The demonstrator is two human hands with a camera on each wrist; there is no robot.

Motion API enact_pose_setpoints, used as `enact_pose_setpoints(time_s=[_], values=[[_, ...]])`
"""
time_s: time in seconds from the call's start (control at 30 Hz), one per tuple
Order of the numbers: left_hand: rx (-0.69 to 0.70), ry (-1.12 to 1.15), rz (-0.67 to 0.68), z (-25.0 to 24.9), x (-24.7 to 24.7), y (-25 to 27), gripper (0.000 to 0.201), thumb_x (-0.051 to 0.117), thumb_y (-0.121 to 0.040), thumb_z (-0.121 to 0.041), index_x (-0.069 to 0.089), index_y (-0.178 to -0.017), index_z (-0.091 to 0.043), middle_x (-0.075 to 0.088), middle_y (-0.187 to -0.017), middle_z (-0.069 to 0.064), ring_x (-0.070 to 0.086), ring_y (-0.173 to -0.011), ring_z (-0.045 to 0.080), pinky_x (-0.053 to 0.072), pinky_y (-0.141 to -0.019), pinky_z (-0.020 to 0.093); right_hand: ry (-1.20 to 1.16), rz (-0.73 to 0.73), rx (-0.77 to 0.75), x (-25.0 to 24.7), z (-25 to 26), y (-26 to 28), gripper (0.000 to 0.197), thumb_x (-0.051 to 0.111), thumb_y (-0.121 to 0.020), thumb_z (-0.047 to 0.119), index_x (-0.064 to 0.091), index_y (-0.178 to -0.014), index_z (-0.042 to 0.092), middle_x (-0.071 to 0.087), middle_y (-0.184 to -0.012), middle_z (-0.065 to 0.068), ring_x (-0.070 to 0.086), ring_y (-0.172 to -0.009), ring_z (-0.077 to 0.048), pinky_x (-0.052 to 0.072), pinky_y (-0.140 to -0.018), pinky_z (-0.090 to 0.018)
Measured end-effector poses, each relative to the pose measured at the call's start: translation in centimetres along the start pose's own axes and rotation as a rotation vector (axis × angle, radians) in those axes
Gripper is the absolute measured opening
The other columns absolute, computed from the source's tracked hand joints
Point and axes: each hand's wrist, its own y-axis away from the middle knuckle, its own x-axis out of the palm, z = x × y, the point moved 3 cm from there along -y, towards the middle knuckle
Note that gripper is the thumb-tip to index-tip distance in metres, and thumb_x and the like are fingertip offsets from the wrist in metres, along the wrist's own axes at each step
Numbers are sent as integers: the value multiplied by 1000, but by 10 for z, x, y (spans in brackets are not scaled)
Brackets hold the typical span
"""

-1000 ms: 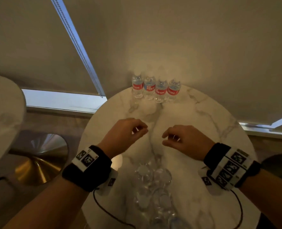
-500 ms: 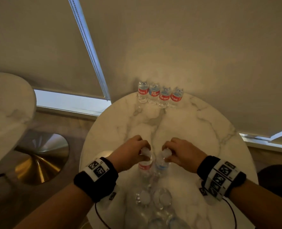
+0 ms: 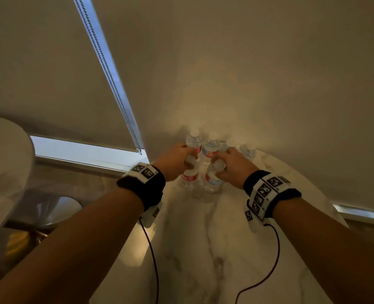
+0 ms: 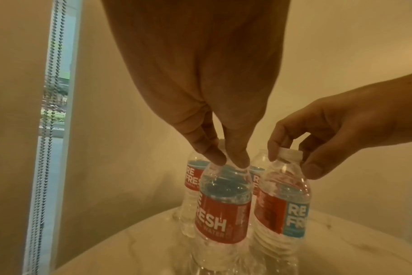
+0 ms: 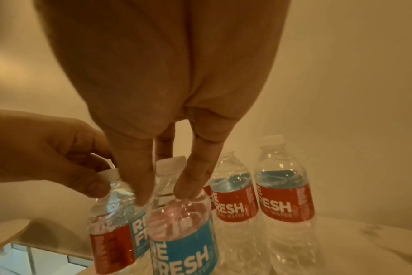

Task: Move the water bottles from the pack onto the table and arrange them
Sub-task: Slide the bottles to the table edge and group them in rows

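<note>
Each hand pinches the white cap of one clear water bottle with a red and blue label. My left hand [image 3: 188, 160] [image 4: 226, 160] holds the left bottle [image 3: 189, 178] [image 4: 223, 204]. My right hand [image 3: 218, 165] [image 5: 164, 195] holds the right bottle [image 3: 212, 183] [image 5: 183, 232]. Both bottles are upright, side by side, low over the far part of the round marble table [image 3: 203, 249]; I cannot tell whether they touch it. Just behind them stands a row of bottles [image 3: 210, 145] [image 5: 285, 201] against the blind. The pack is out of view.
A beige roller blind [image 3: 247, 73] hangs right behind the bottle row, with its bead chain [image 3: 107, 69] to the left. A second round table [image 3: 4, 167] stands at the left over a brass base. Sensor cables [image 3: 269, 270] trail from my wrists across the marble.
Both hands dropped to the pack near me, took a bottle each by the cap, and carried them forward to just in front of the back row. The view tilted up, losing the pack.
</note>
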Motion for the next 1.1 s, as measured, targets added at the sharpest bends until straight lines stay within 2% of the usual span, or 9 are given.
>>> enact_pose_setpoints(time_s=[0.13,0.27,0.43,0.63,0.73,0.8,0.9,1.0,1.1], values=[[15,-4,-2,13,-6,-31,32,68,-89,-9,67,-120,-13,53,-129,11,55,-112,29,37,-85,24,57,-12,-71,-11,7,-30,27,69,-86,19,65,-113,23,42,-103,0,54,-103,-28,34,-80,-27],[68,-60,-17,18,-9,-44,32,72,-86,-10,68,-117,-14,54,-128,12,55,-114,30,46,-92,33,88,-16,-193,-15,9,-43,28,69,-81,5,70,-105,20,54,-118,-5,58,-101,-28,38,-78,-26],[83,-76,-24,24,-5,-46,34,73,-86,-8,69,-119,-15,54,-126,13,56,-111,31,46,-94,31,128,-41,-307,-8,7,-49,28,66,-77,-5,71,-95,16,57,-117,-4,59,-97,-28,35,-74,-25],[51,-93,-43,26,-3,-44,36,71,-87,-14,66,-122,-16,54,-122,12,58,-105,31,49,-94,44,119,-58,-327,-3,11,-47,29,63,-78,-6,67,-94,16,56,-118,-2,59,-95,-28,39,-73,-27],[24,-91,-63,27,-4,-42,43,73,-86,-18,61,-128,-16,54,-121,13,59,-102,32,50,-91,42,100,-25,-296,-2,12,-45,34,64,-80,-2,65,-106,19,54,-122,-5,58,-101,-29,50,-83,-37],[-4,-79,-58,28,-4,-37,53,74,-86,-21,55,-135,-16,54,-122,13,59,-103,32,50,-91,41,78,-19,-263,-5,10,-40,37,68,-82,6,62,-114,23,52,-125,-5,58,-104,-29,51,-88,-41],[-39,-17,-126,28,-5,-17,60,73,-87,-25,48,-141,-17,53,-128,13,60,-109,32,51,-95,45,33,-110,-199,-15,5,-17,40,70,-85,21,57,-122,25,52,-126,-6,58,-105,-27,47,-87,-33],[-51,44,-244,20,0,26,56,69,-90,-30,49,-140,-16,54,-129,12,61,-111,27,52,-96,40,-21,-186,-152,-18,-1,28,41,70,-85,30,56,-123,23,55,-123,-6,57,-106,-24,47,-88,-34],[-16,108,-243,-2,18,86,41,67,-91,-34,58,-130,-21,62,-117,3,64,-98,17,56,-87,37,-60,-78,-143,-3,1,91,35,68,-87,36,59,-120,24,60,-117,3,59,-99,-15,48,-83,-29]])
